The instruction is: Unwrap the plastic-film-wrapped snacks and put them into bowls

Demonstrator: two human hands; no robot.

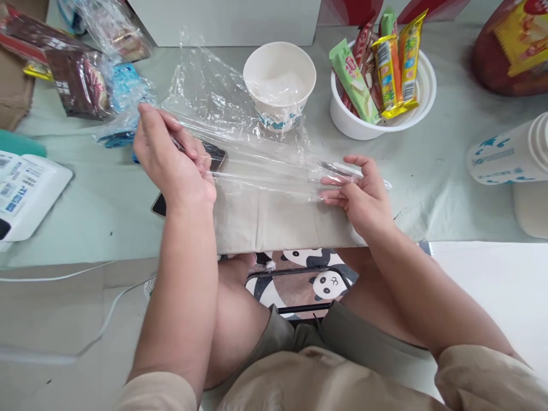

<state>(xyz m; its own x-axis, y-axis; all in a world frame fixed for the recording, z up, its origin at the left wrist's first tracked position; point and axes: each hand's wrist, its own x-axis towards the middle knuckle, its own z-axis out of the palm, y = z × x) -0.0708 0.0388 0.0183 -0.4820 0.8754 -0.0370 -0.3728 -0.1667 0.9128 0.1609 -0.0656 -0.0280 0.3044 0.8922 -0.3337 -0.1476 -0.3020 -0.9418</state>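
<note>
A sheet of clear plastic film (pixel 261 157) is stretched between my two hands above the table. My left hand (pixel 171 154) is closed on its left end, over a dark phone (pixel 216 155) that the hand partly covers. My right hand (pixel 359 194) pinches the right end between thumb and fingers, its index finger raised. A slim dark-and-white object (pixel 387 185) lies behind the right fingers; its kind cannot be made out. Loose film rises behind and drapes against a white paper bowl (pixel 280 74), which stands upright beyond my hands.
At the back right, a white plastic tub (pixel 363 128) holds several wrapped snacks. Stacked paper cups (pixel 500 154) lie at the right, below a red jar (pixel 492 63). Packaged snacks (pixel 77 80) crowd the back left, and a white labelled box (pixel 38 194) sits at the left edge.
</note>
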